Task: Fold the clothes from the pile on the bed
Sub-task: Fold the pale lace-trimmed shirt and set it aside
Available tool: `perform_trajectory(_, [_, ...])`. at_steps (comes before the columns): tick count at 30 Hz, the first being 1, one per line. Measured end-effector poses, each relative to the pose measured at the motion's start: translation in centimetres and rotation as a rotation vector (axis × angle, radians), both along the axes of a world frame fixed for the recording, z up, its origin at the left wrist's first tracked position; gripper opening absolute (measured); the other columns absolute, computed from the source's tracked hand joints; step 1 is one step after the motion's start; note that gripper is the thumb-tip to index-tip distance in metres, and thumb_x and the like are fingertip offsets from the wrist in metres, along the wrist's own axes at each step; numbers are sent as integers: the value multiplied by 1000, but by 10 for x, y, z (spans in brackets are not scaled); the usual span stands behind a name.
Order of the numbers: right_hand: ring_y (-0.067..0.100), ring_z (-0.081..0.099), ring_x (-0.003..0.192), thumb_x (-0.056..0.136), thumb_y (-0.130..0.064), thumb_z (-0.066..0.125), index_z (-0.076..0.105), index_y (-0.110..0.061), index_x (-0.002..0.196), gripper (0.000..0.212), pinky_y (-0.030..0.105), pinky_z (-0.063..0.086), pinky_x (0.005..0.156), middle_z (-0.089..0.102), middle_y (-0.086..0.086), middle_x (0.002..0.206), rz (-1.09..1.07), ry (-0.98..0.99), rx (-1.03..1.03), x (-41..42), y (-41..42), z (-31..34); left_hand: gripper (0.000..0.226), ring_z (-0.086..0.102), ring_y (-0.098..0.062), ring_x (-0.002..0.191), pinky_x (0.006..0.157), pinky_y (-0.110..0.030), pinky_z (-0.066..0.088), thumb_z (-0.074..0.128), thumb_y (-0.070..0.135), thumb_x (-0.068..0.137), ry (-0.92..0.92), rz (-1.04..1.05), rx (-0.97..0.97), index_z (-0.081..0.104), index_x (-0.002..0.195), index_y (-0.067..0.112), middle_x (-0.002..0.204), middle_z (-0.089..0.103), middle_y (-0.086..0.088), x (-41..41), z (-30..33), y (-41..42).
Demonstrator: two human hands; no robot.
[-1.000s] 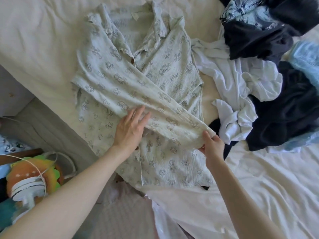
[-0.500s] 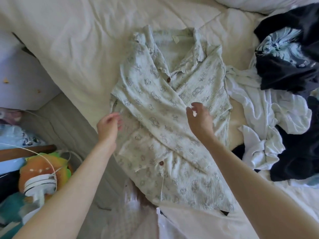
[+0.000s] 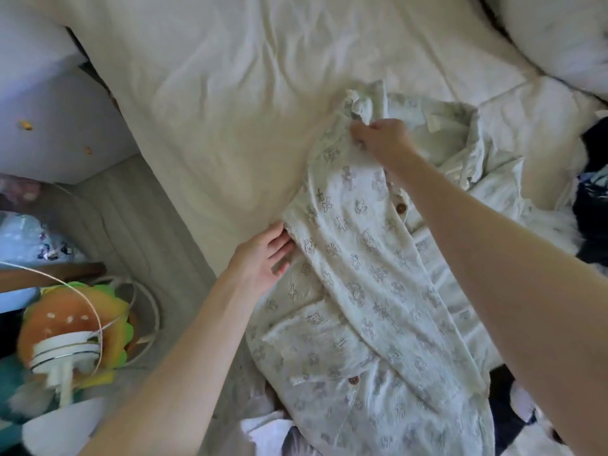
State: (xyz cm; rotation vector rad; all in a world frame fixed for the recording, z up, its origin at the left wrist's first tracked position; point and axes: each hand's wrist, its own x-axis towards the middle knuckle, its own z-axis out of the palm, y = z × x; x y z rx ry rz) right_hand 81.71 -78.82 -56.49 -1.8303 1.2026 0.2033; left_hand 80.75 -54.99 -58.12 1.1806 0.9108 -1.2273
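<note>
Left of the bed, on the floor: a burger-shaped plush (image 3: 70, 319) in orange, yellow and green, with a white cord (image 3: 86, 302) arcing over it and a white round-topped device (image 3: 62, 357) in front. Behind these, a brown wooden edge (image 3: 49, 273) and a white cabinet (image 3: 49, 126) bearing small orange marks. At top right, a white pillow (image 3: 556, 41).
</note>
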Motion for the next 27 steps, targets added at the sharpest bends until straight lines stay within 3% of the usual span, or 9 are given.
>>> perform_trajectory(4, [7,50,59,86,-32,66,47,-21,62,33,18,44,54,51,-6,63,-188,-5,71,27,-6,-6,11,67,-19,92,89,-36,49,52,14,93,31,292,-128,60,98,8,96,73,-6,-2,-3,6])
perform_trajectory(7, [10,54,60,83,-26,71,49,-20,60,32,25,51,66,54,-5,62,-226,-31,55,44,-6,-11,13,71,-14,81,72,-29,54,47,12,94,-25,370,-230,59,96,8,87,74,-3,-6,-3,5])
perform_trajectory(11, [10,60,65,81,-10,73,59,-19,68,21,18,55,65,60,-4,72,-245,-106,124,61,-1,-11,5,66,-9,60,52,-19,50,51,10,93,-103,419,-146,56,91,10,71,69,1,-6,-6,4])
perform_trajectory(14, [13,62,83,84,-9,68,68,-14,96,13,26,55,81,65,-2,90,-192,-135,112,62,-1,-10,3,58,-9,55,50,-20,48,55,15,94,-374,187,26,55,93,12,68,63,1,-4,-9,8])
perform_trajectory(17, [7,59,81,90,-22,61,62,-14,112,24,16,50,70,62,-6,94,-95,-119,-77,51,-1,-8,13,53,-5,59,56,-18,45,63,28,89,-717,-171,129,58,98,21,79,58,1,1,-11,10])
perform_trajectory(19, [2,52,67,91,-36,58,63,-14,103,26,10,41,57,59,-7,83,10,-72,-183,39,0,-11,17,46,-11,53,52,-22,37,65,30,87,-871,-396,109,60,79,16,65,50,-6,9,-10,7])
perform_trajectory(22, [6,44,53,89,-44,59,66,-14,82,32,18,38,55,51,-7,62,65,42,-115,32,-2,-15,36,38,-21,47,52,-31,32,63,25,88,-888,-528,98,52,74,-6,54,42,-16,17,-16,6])
perform_trajectory(25, [11,49,52,86,-38,66,71,-11,84,27,26,45,55,55,-4,59,-107,25,-1,45,-3,-15,21,42,-4,49,50,-13,34,63,26,89,-890,-524,108,58,78,9,59,48,1,20,-22,10])
perform_trajectory(27, [13,56,58,84,-36,68,72,-13,87,24,28,53,62,59,-3,62,-153,12,23,54,1,-17,17,43,-7,53,52,-13,35,62,27,89,-882,-511,109,56,76,17,60,47,2,21,-26,12])
